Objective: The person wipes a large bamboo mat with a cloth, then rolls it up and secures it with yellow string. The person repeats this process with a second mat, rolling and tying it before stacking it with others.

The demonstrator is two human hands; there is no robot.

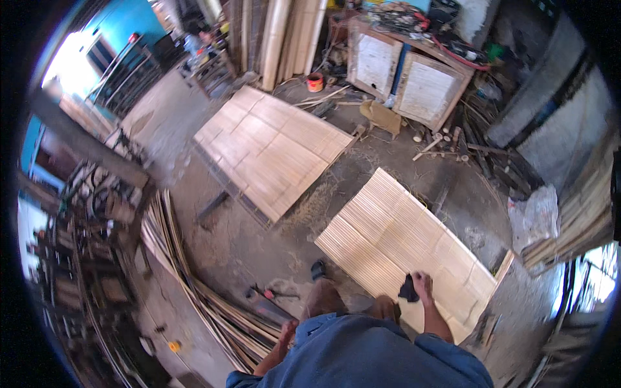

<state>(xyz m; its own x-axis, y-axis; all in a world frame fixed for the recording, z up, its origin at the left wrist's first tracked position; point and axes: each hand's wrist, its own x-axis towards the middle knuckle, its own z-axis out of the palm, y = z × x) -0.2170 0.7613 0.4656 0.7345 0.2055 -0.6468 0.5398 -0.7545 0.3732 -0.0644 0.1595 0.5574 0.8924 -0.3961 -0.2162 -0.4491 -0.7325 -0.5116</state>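
Observation:
My right hand (423,286) hangs over the near part of a pale slatted mat (407,233), its fingers curled in. A small black item (409,289) shows right against its left side. I cannot tell whether the hand holds it or it lies behind. My left hand (286,332) is low beside my body with its fingers closed, and nothing shows in it. Nearest to it is a bundle of long thin strips (213,304) on the floor. A dark shoe (317,269) is on my foot left of the mat.
A second pale mat (272,145) lies farther left on a dark frame. Beyond stand a wooden cabinet (414,77) piled with clutter and a red bucket (315,82). Tall boards lean at the back. A red-handled tool (266,293) and a yellow item (174,346) lie on the floor.

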